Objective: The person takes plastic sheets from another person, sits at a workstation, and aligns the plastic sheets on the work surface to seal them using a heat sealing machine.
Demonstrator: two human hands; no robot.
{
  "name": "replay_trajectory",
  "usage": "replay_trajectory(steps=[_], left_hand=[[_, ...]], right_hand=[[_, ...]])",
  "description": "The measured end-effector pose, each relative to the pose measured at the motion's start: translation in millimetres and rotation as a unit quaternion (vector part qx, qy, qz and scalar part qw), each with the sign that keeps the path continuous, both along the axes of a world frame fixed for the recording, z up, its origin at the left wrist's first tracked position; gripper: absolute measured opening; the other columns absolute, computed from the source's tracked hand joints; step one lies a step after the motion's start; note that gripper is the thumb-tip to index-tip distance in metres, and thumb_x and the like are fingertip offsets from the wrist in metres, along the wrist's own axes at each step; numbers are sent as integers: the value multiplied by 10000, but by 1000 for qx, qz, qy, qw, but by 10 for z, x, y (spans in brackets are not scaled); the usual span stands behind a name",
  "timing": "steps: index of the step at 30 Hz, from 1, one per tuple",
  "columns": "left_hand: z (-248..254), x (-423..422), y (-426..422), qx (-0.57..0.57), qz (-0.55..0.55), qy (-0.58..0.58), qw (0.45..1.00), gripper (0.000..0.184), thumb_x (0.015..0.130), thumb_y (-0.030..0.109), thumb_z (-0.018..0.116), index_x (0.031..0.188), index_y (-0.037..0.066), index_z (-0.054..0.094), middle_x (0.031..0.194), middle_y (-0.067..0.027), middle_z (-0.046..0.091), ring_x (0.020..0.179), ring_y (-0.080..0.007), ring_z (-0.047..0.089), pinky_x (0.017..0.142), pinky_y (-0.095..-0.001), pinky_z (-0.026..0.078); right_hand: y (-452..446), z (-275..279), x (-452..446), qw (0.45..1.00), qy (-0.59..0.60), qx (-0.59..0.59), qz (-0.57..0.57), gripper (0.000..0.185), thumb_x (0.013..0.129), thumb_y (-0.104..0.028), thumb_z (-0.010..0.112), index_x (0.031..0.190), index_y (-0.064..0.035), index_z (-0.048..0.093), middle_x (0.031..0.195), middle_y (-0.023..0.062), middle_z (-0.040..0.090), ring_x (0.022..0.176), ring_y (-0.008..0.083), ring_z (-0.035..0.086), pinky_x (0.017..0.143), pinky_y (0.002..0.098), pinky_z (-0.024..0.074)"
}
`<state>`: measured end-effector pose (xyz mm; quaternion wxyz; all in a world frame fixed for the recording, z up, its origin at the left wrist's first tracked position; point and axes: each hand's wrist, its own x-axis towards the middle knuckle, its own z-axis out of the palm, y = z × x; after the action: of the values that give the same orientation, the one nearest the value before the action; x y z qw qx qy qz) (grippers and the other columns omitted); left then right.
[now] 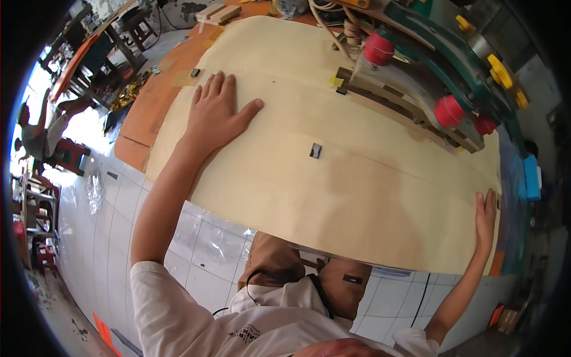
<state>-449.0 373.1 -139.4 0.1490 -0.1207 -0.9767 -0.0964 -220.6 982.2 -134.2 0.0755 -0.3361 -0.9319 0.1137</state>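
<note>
A large cream sheet (279, 119) covers most of the table. My left hand (220, 116) lies flat on its left part, fingers spread, with a small black piece (195, 72) just beyond the fingertips. At the sheet's right edge rests my right hand (485, 220), its fingers stretched out and nothing held. A small black and grey piece (315, 150) lies near the sheet's middle, between my hands. Another small black piece (341, 91) sits by the long fixture at the back.
A green machine (443, 47) with red knobs (449, 111) and yellow knobs (499, 70) stands at the back right. Wooden blocks (221, 13) lie at the table's far edge. A person (41, 134) is at the far left beside a stool (71, 156).
</note>
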Motion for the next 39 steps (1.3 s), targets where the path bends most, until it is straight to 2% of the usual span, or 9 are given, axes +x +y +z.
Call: replay_trajectory(steps=[7,12,18,21,24,31,34,35,39], left_hand=[[-10,-4,2,-6,26,-9,1000,933,887,697,503,1451,-40,410,1533,-293,331,1467,-394,266,1203,-485,168],[-33,-51,-29,-7,27,-1,1000,948,879,716,500,1445,-40,416,1515,-316,339,1443,-434,290,1186,-498,213],[-21,-47,-25,-28,48,21,998,918,880,713,512,1385,-52,463,1458,-358,383,1409,-461,333,1154,-514,267],[-70,-84,-47,-45,42,33,998,893,895,694,509,1374,-59,467,1447,-361,396,1401,-469,340,1151,-511,270],[-78,-99,-7,-56,61,14,996,890,907,673,507,1412,-57,436,1456,-351,390,1419,-460,315,1174,-507,233],[-3,-76,16,-58,61,-13,996,880,915,659,507,1419,-58,429,1485,-336,364,1442,-447,276,1179,-510,222],[-15,-82,0,-56,54,-22,997,854,931,637,503,1428,-54,422,1495,-337,352,1444,-441,278,1178,-487,229],[-86,-133,-54,-40,38,-11,998,898,907,676,500,1425,-54,426,1471,-377,357,1429,-465,295,1168,-520,219],[-81,-158,-55,-63,45,-37,996,867,931,651,482,1454,-36,401,1503,-353,329,1446,-461,255,1175,-505,211]], right_hand=[[-4,-17,-8,1000,18,-6,-14,938,938,-715,397,1564,-42,212,1642,171,141,1526,313,89,1231,452,105],[25,-58,8,1000,15,-2,-14,949,932,-725,399,1563,-39,218,1641,171,144,1526,312,90,1230,449,112],[-110,14,-1,999,28,-13,-25,885,958,-656,438,1557,-34,242,1638,173,163,1522,306,121,1227,436,123],[-41,-15,38,1000,27,6,-10,833,971,-602,470,1538,-18,291,1616,189,230,1510,316,170,1218,412,164],[-72,22,41,1000,25,18,0,827,971,-601,471,1526,-8,313,1601,198,265,1503,330,193,1210,399,191],[-166,5,32,999,24,29,-14,809,985,-592,437,1523,-1,313,1598,217,255,1504,344,179,1216,414,170],[-5,-65,56,997,16,69,14,816,988,-596,414,1510,25,321,1584,248,265,1492,369,202,1215,431,169],[6,-83,54,997,15,78,17,820,988,-599,408,1503,35,327,1578,257,270,1488,377,212,1214,435,172],[18,-106,77,996,24,89,18,857,970,-635,410,1490,42,344,1565,276,283,1476,413,220,1212,450,171]])
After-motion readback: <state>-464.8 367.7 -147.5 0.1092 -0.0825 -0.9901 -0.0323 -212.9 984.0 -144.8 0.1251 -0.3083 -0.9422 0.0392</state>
